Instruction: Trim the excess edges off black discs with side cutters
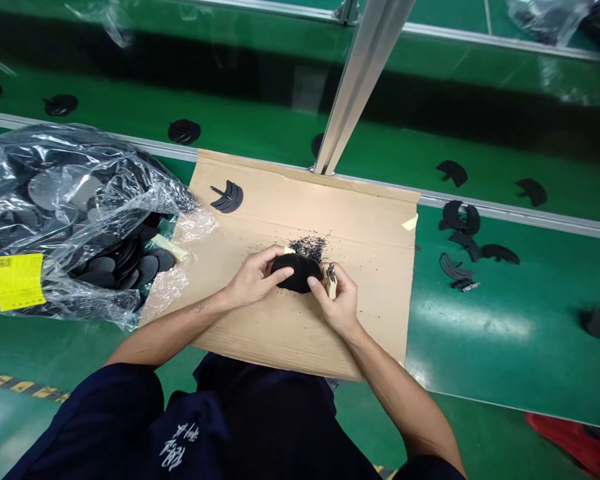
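Observation:
Over the cardboard sheet, my left hand is closed on a few overlapping black round discs, thumb on top. My right hand is closed round a small tool with a tan grip and dark metal end; its exact kind is unclear. The right thumb also presses the right edge of those same discs. Just beyond both hands lies a heap of small black scraps, with more crumbs scattered about. A fanned stack of black curved pieces rests at the cardboard's upper left.
At left a clear plastic bag with a yellow label spills black discs. Several black curved pieces lie on the green bench at right. A metal post rises behind the cardboard.

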The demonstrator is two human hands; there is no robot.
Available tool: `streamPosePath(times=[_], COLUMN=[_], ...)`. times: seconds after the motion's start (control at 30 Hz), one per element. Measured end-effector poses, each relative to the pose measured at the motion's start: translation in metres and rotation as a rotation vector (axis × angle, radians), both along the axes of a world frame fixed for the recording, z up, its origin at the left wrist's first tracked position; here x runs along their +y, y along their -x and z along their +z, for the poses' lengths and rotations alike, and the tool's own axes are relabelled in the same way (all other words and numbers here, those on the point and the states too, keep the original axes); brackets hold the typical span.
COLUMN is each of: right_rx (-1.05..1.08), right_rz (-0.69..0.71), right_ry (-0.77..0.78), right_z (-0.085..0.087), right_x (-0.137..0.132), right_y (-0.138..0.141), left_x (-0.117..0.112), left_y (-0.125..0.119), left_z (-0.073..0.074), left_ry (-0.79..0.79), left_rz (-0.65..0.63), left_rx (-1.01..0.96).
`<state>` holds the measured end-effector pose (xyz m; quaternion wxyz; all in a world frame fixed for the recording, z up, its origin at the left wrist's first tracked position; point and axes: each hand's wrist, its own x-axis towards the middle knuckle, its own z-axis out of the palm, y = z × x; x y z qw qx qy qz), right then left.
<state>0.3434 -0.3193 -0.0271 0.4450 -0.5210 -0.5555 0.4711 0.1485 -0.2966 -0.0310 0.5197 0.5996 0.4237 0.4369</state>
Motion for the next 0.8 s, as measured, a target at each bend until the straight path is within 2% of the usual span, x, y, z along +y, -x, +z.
streamPosePath(times=[0.3, 0.8], right_rx=[0.002, 0.008], right_rz=[0.015, 0.032], right_ry=[-0.012, -0.013], right_z=[0.0030, 0.0004], right_x=[0.0026, 0.0017], right_y=[-0.0014, -0.0004], left_x=[-0.0040, -0.0046], left_y=[-0.0013, 0.0000], left_z=[0.0016, -0.0010], left_ry=[-0.030, -0.088], left_rz=[-0.063, -0.060], left_rx=[0.077, 0.148])
